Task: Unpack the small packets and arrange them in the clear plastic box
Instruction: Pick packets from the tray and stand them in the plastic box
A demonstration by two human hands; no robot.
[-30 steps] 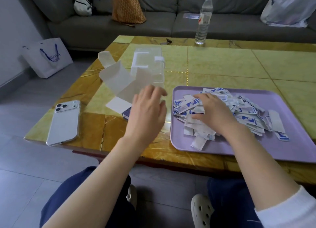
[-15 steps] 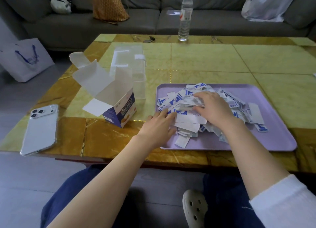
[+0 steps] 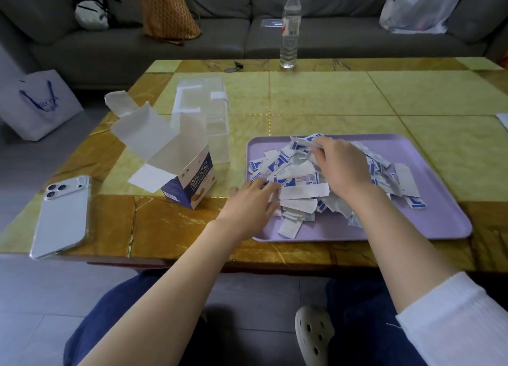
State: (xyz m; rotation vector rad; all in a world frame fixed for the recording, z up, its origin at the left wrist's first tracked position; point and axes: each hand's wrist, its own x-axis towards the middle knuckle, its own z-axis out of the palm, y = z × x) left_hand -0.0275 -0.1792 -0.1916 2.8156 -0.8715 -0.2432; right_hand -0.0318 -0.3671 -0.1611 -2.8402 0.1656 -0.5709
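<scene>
Small packets (image 3: 298, 179) litter a tray (image 3: 437, 222) on the table (image 3: 330, 96); right hand (image 3: 343, 167) grips some, left hand (image 3: 250, 203) rests flat.

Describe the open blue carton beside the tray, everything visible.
The carton is small, cardboard by its look: blue and white outside with orange artwork and print, plain white inside. It stands upright on the table, top flaps spread open, left of the purple tray, in front of the clear plastic box. Left hand and right hand touch only packets.

Left hand (image 3: 251, 203), right hand (image 3: 343, 170): two. Tray (image 3: 428, 156), clear box (image 3: 217, 135), carton (image 3: 192, 185), phone (image 3: 61, 214), bottle (image 3: 290, 30): one each. Packets (image 3: 298, 178): heap, uncountable.
</scene>
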